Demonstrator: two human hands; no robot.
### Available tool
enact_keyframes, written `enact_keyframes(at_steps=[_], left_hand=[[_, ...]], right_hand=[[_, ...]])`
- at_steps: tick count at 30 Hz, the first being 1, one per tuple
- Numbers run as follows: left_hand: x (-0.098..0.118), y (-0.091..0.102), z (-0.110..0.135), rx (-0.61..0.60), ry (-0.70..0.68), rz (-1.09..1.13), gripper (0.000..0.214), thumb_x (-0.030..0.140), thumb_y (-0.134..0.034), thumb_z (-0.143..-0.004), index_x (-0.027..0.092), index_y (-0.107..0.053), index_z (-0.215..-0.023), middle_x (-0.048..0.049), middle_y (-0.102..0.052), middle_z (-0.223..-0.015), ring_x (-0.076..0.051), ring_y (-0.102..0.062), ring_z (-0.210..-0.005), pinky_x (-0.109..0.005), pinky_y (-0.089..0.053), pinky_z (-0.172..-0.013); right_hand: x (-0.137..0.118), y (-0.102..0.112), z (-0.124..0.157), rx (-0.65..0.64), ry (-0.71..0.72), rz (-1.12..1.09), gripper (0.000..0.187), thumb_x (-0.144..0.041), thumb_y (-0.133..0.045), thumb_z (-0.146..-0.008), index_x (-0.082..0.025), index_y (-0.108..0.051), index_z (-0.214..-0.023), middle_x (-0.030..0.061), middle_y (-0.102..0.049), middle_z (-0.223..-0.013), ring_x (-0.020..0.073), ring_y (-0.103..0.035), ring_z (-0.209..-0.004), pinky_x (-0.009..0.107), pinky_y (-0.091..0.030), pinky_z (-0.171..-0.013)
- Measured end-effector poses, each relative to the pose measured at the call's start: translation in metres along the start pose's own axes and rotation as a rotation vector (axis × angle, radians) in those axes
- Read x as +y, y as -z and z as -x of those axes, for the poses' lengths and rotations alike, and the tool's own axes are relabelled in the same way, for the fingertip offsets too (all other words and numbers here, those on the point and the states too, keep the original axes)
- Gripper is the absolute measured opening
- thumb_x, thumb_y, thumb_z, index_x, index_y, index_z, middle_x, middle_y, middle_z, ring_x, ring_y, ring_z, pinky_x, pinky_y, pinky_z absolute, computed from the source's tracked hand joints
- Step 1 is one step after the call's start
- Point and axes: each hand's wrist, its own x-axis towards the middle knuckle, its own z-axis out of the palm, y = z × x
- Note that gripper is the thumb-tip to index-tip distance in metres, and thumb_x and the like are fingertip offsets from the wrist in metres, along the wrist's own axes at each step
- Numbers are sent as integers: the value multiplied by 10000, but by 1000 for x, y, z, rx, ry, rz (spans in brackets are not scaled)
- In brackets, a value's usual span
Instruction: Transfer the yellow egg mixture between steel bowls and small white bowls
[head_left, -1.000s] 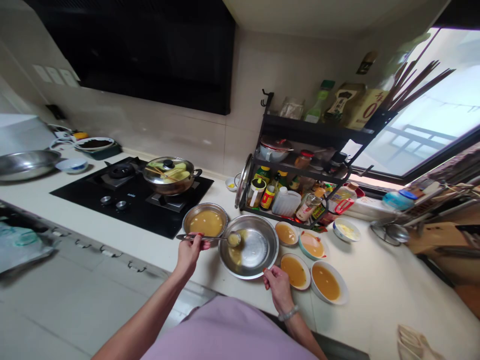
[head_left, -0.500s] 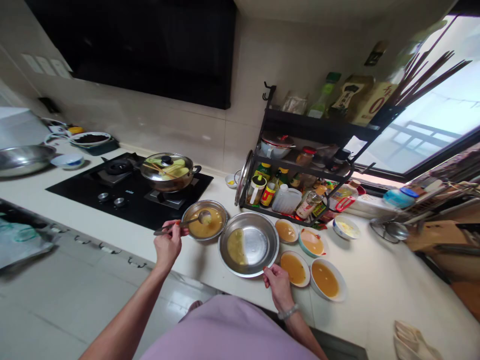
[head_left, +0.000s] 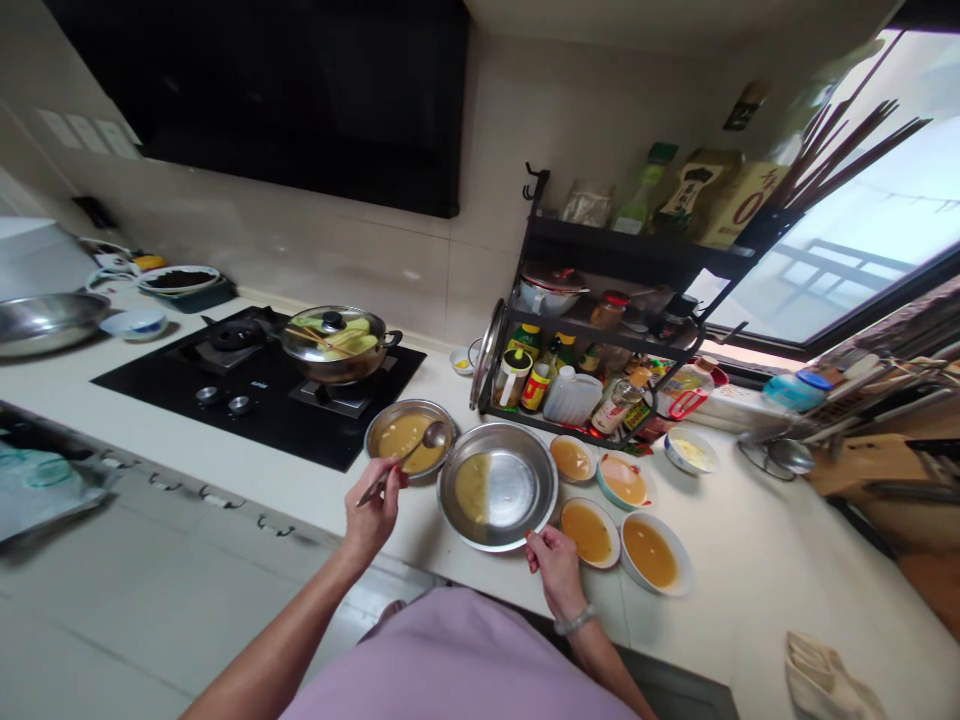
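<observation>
My left hand (head_left: pixel 373 508) is closed round the handle of a metal spoon (head_left: pixel 433 434). The spoon's bowl is over the right side of a steel bowl (head_left: pixel 373 425) of yellow-brown liquid; whether it touches the liquid I cannot tell. Beside that bowl, to the right, stands a wide steel basin (head_left: pixel 525 487) with a patch of yellowish liquid or batter on its left side. The fingers of my right hand (head_left: pixel 553 565) pinch the near rim of this basin. Close to my right hand are a white bowl (head_left: pixel 589 532) and a larger one (head_left: pixel 655 553), both with orange-brown liquid.
Behind the steel bowl, a lidded pan (head_left: pixel 334 345) with chopsticks on it sits on the black hob (head_left: pixel 255 395). A black rack (head_left: pixel 622 335) of bottles and jars stands against the wall. Two smaller bowls (head_left: pixel 572 460) of orange liquid and a cloth (head_left: pixel 825 675) are on the right.
My left hand has moved right and slightly nearer my body, and the spoon has swung to the right side of the steel bowl. My right hand stays at the basin rim.
</observation>
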Motion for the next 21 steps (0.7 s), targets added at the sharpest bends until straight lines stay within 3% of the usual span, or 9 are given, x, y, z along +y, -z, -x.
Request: enact_keyframes(at_steps=[3,6,10,17,21], left_hand=[[5,-14,16,-127,83,118,149,281,-503,-875,196,-601,-948,-37,-657,-742,-167,-669,-603,-277,-551,-581],[4,-25,28,-250,30,135,147,294,-502,-876,197,-602,-925,-29,-641,-758,-155,-671,-621,-276,-553,-601],[-4,-33,33,-323,89,144,186,330,-479,-883,189,-595,-921,-26,-666,-737,-153,-677,-605,-273,-551,-591],[-22,-35,23,-129,514,304,285,436,-516,-824,162,-575,-878,-44,-695,-579,-235,-710,-563,-325,-568,-560],[-21,-30,18,-42,587,394,269,418,-576,-784,162,-563,-866,-52,-698,-568,-250,-718,-574,-328,-571,-550]], right_hand=[[0,-1,1,-3,9,1,281,-373,-641,-663,-199,-501,-493,-33,-495,-427,94,-407,-394,221,-319,-408],[0,-2,2,4,10,-2,280,-374,-640,-655,-201,-499,-486,-34,-493,-423,94,-403,-392,223,-317,-405],[0,-2,3,13,3,-7,278,-376,-635,-646,-200,-500,-477,-35,-493,-420,92,-400,-385,222,-307,-403],[1,-2,3,19,7,0,265,-371,-636,-644,-199,-515,-483,-33,-500,-425,96,-410,-384,222,-310,-404],[2,-3,3,12,18,5,290,-389,-640,-653,-201,-508,-476,-32,-500,-420,96,-409,-383,224,-312,-405]])
